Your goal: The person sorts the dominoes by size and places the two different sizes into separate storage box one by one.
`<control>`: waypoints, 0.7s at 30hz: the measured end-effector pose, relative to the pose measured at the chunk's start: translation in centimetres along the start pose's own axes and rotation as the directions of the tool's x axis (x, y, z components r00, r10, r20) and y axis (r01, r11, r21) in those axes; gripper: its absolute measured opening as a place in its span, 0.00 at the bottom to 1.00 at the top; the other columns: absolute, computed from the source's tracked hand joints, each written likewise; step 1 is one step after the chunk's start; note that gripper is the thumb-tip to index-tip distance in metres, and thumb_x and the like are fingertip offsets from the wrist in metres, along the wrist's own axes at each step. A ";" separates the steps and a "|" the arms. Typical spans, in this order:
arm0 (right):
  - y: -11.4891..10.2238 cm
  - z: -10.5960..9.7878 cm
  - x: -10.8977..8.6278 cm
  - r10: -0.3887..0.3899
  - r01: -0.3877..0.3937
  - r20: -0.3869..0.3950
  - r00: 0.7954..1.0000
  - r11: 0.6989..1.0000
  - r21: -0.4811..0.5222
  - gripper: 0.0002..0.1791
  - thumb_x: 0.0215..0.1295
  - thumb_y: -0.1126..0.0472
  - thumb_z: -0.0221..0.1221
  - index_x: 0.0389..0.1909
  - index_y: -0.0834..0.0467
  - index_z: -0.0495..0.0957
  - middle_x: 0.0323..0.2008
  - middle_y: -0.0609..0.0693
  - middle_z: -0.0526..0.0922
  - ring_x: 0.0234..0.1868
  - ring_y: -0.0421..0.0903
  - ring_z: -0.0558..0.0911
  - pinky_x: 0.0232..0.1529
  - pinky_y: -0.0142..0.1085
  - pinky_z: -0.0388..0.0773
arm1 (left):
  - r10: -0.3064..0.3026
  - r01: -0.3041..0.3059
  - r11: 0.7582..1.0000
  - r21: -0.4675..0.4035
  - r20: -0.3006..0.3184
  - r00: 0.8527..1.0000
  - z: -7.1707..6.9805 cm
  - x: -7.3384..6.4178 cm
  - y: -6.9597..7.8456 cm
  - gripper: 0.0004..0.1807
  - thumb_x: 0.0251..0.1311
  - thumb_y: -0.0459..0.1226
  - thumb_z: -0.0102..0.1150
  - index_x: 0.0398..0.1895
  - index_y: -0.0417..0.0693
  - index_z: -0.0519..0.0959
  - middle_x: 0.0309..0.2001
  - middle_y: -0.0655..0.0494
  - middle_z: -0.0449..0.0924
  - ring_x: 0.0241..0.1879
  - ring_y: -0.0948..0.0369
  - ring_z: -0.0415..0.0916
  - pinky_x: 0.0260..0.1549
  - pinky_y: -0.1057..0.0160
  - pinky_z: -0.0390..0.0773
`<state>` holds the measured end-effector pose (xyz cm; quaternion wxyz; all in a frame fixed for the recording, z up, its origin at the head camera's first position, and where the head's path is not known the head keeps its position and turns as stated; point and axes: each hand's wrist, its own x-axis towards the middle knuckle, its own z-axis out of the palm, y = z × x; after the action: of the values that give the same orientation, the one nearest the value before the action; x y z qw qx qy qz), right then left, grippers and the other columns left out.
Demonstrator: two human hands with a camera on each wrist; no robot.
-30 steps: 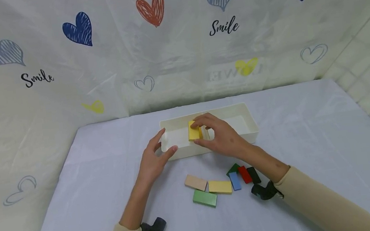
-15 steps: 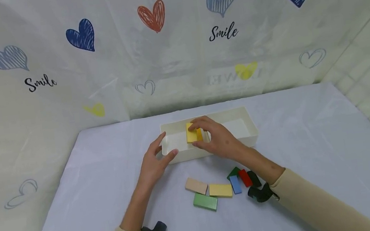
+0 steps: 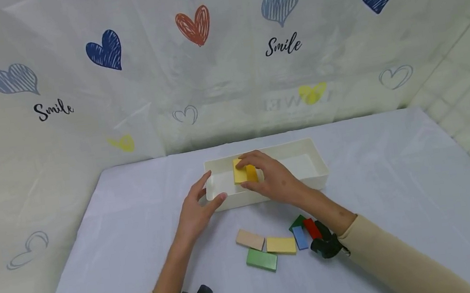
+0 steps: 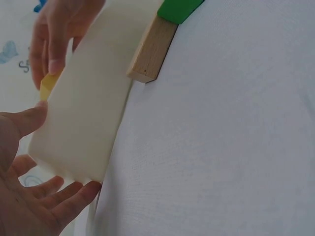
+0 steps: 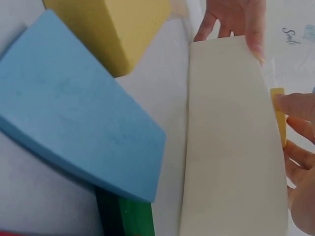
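A long white box [image 3: 241, 200] lies near the far side of the table. My left hand [image 3: 192, 215] grips its left end, thumb at the near rim and fingertips against the end wall, as the left wrist view shows. Inside the box my right hand [image 3: 278, 180] pinches a yellow block [image 3: 240, 173] between thumb and fingers. The block stands on edge, its broad pale face to the left and a darker yellow part beside it. In the right wrist view the yellow block [image 5: 279, 118] rises over the box's rim.
In front of the box lie a tan block [image 3: 250, 239], a yellow block [image 3: 281, 245], a light green block [image 3: 261, 260], a blue block [image 3: 300, 237], a red block [image 3: 312, 229] and a dark green block [image 3: 297, 222]. A black block sits partly behind the right wrist camera [image 3: 326, 246].
My right hand has shifted slightly left along the box with the yellow block, and more of its darker part shows. My left hand stays at the box's end. The head view has tilted up slightly.
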<state>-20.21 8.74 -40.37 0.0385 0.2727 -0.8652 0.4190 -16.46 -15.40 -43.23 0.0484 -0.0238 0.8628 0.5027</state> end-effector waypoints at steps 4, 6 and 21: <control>-0.1 0.1 0.2 0.016 -0.016 0.005 1.000 1.000 -0.019 0.23 0.62 0.61 0.74 0.58 0.53 0.81 0.68 0.50 0.78 0.70 0.53 0.77 0.71 0.50 0.75 | 0.009 -0.009 1.000 -0.010 -0.004 1.000 0.0 0.0 0.0 0.42 0.63 0.52 0.71 0.78 0.78 0.63 0.81 0.58 0.60 0.77 0.45 0.65 0.67 0.40 0.75; 0.0 0.2 0.3 0.022 -0.021 0.008 1.000 0.999 -0.028 0.24 0.61 0.61 0.74 0.59 0.53 0.81 0.69 0.50 0.78 0.70 0.53 0.77 0.71 0.51 0.75 | 0.012 -0.012 1.000 -0.011 -0.005 1.000 0.0 0.0 0.0 0.42 0.63 0.52 0.71 0.78 0.78 0.63 0.81 0.58 0.60 0.77 0.45 0.65 0.67 0.40 0.75; -0.1 0.2 0.7 -0.001 0.002 0.007 1.000 0.999 -0.043 0.27 0.60 0.62 0.75 0.60 0.55 0.80 0.68 0.52 0.79 0.68 0.54 0.78 0.68 0.50 0.78 | 0.002 -0.002 1.000 -0.002 -0.004 1.000 0.1 -0.1 0.0 0.42 0.63 0.54 0.70 0.78 0.79 0.62 0.82 0.57 0.59 0.78 0.45 0.63 0.65 0.39 0.76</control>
<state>-20.69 8.22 -40.20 0.0419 0.2738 -0.8740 0.3993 -16.31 -15.29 -43.23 0.0463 -0.0240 0.8623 0.5037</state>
